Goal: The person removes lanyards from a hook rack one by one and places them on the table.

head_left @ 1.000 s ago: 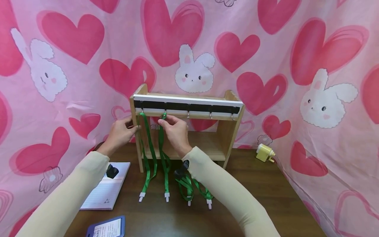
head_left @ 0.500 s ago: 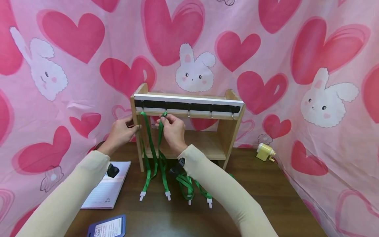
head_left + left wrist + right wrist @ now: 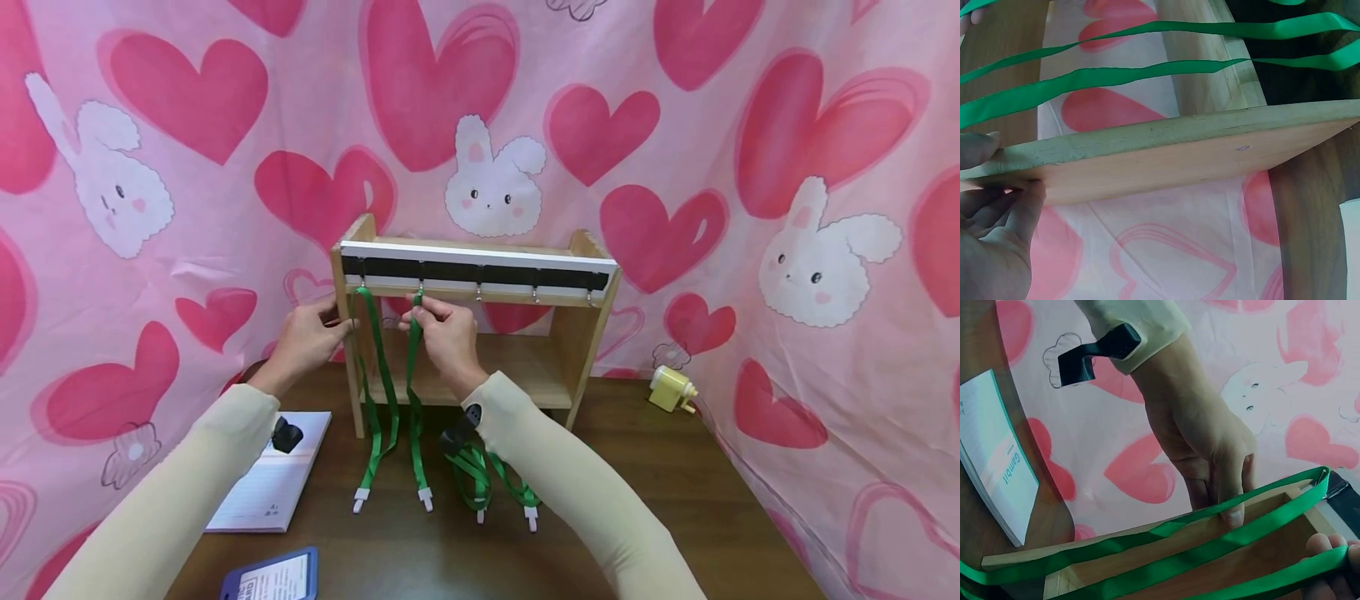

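With my left hand (image 3: 307, 337) I grip the left side panel (image 3: 1147, 165) of a small wooden shelf (image 3: 587, 350), thumb in front and fingers behind. My right hand (image 3: 450, 337) pinches a green lanyard (image 3: 415, 371) near its upper end, right at the second hook (image 3: 422, 286) from the left. I cannot tell whether its loop is over that hook. Another green lanyard (image 3: 384, 367) hangs from the leftmost hook (image 3: 363, 280). Both straps run down to white clips, one clip (image 3: 361, 499) left of the other (image 3: 425, 498).
Further hooks line the black strip (image 3: 450, 271) to the right. More green lanyards (image 3: 472, 475) lie on the brown table (image 3: 375, 567) under my right forearm. A notebook (image 3: 262, 492) and a blue card holder (image 3: 273, 577) are at left, a yellow crank device (image 3: 671, 388) at right.
My right hand shifts slightly left, then back right and a little down, with the lanyard's top in its fingers; the hanging strap swings a little. My left hand stays on the panel.
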The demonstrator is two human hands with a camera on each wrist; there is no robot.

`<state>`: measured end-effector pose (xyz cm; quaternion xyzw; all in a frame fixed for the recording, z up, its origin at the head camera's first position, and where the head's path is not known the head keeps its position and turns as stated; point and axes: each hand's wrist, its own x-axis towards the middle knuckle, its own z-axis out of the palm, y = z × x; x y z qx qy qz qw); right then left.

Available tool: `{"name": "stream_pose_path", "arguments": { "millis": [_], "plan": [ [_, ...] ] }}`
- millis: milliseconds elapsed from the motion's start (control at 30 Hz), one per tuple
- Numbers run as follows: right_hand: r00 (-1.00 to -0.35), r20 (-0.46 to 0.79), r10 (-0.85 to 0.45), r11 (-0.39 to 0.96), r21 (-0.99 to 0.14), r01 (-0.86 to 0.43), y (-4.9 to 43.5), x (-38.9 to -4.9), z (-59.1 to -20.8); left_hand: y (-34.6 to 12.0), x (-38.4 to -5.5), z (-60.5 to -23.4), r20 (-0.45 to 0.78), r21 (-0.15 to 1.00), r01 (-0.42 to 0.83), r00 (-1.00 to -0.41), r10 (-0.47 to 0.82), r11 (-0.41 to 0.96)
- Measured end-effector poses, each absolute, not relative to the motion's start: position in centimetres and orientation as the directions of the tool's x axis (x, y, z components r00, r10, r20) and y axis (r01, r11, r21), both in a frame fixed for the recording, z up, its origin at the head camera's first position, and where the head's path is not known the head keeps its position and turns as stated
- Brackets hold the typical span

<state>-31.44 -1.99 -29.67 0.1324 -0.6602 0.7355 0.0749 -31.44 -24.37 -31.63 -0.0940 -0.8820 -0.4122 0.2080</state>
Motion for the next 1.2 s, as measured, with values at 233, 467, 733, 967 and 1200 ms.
{"name": "stream_pose_path", "arguments": {
  "millis": [233,467,733,967,1200],
  "plan": [
    [-0.944,0.31,-0.116,-0.12,-0.947,-0.297,-1.6,-31.0,-29.2,-24.4,-31.5,-31.6,0.455,0.676,0.349,-0.89,0.005,0.649],
    [-0.916,0.366,-0.164,-0.097,-0.93,-0.355,-1.9,-30.4,-29.1,-24.4,-31.7,-31.0,0.476,0.657,0.364,-0.88,0.012,0.661],
    [-0.916,0.317,-0.244,-0.147,-0.946,-0.288,-1.4,-29.6,-30.6,-24.4,-31.3,-31.7,0.455,0.657,0.346,-0.89,0.013,0.669],
    [-0.898,0.307,-0.317,-0.194,-0.947,-0.255,0.4,-28.9,-31.0,-24.1,-31.3,-31.9,0.443,0.656,0.322,-0.897,-0.002,0.683],
    [-0.874,0.273,-0.402,-0.193,-0.958,-0.211,1.6,-27.5,-31.3,-24.2,-31.6,-31.9,0.444,0.668,0.318,-0.896,-0.017,0.673]
  ]
}}
